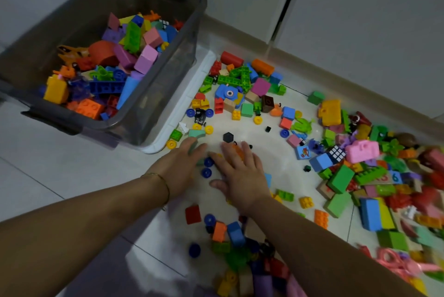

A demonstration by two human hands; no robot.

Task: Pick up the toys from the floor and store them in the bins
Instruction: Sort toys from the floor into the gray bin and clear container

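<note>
Toys [341,178] lay strewn over the pale floor tiles [72,164] on my feed, thickest along the right. I saw both hands low on the floor, fingers straight and holding nothing. The left hand [179,164] had its fingertips by a teal block [197,133]. The right hand [240,171] lay spread flat over an orange piece [237,151]. Two blue wheels [208,162] sat between them. The grey bin [156,104], partly filled with blocks, stood just beyond the left hand.
</note>
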